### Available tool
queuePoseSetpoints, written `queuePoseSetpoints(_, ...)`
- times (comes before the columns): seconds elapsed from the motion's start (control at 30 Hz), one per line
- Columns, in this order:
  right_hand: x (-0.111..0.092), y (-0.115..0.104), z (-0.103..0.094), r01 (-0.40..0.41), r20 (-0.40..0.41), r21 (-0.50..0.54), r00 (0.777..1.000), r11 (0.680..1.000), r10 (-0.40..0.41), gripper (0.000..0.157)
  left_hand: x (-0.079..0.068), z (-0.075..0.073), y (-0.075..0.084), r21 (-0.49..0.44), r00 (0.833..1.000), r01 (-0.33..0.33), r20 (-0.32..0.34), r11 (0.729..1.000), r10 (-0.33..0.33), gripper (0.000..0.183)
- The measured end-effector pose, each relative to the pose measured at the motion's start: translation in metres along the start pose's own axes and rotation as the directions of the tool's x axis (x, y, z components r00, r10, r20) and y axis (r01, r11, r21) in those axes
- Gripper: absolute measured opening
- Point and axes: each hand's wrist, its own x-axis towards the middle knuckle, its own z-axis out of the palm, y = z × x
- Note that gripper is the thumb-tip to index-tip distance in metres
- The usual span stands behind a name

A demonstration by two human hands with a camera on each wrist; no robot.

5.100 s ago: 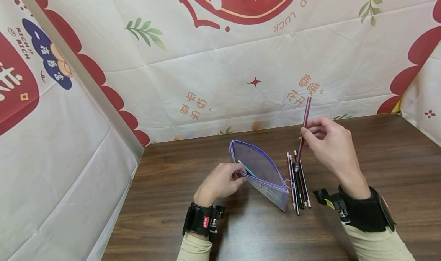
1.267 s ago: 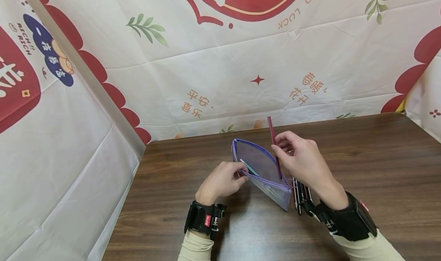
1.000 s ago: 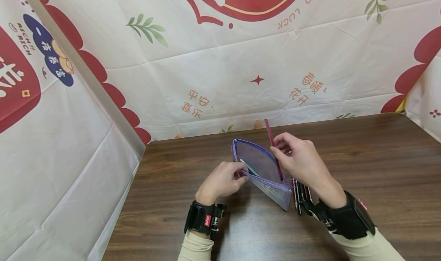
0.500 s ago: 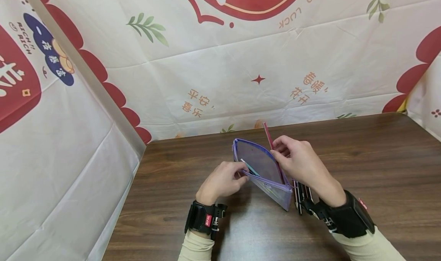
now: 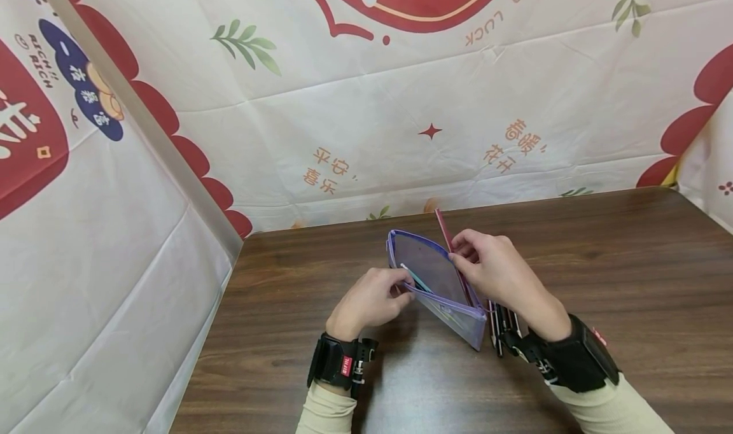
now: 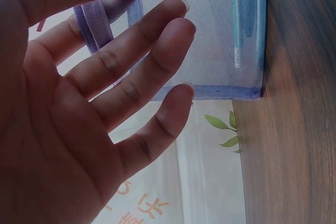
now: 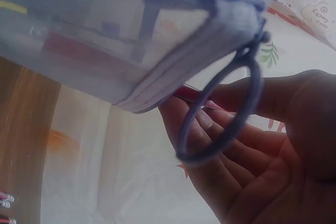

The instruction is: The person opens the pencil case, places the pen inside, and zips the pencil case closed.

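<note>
A translucent pencil pouch (image 5: 455, 319) with purple edges stands with its mouth spread wide. My left hand (image 5: 366, 300) pinches the near edge of that mouth between thumb and forefinger; in the left wrist view its other fingers (image 6: 168, 51) spread beside the mesh. A dark red pencil (image 5: 443, 227) slants down into the right end of the pouch, its upper part sticking out. Thumb and fingers of my right hand (image 5: 498, 265) pinch it at the rim. Inside lies a light blue pencil (image 5: 418, 278). The right wrist view shows a purple ring (image 7: 254, 90) hanging from the pouch's corner.
Several dark pencils (image 5: 497, 335) lie side by side on the brown wooden table (image 5: 275, 332), right of the pouch and partly under my right wrist. A printed white cloth (image 5: 355, 122) hangs behind the table's far edge, and another cloth panel (image 5: 132, 262) closes off the left.
My right hand brought the red pencil left from over the loose pencils to the pouch, then lowered it deeper inside. The left hand keeps its grip on the rim.
</note>
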Motion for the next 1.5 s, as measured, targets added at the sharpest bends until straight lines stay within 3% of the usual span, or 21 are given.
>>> queuePoseSetpoints(0.6,-0.001,0.002,0.009,0.008,0.101,-0.051,0.995,0.999,-0.003,0.010,0.001,0.000,0.000,0.003,1.000,-0.014,0.002,1.000,0.014,0.005)
queuePoseSetpoints(1.5,-0.002,0.003,-0.003,-0.004,0.083,-0.052,0.997,0.999,0.008,0.011,0.001,0.001,0.001,0.010,1.000,0.002,-0.002,1.000,-0.002,0.004)
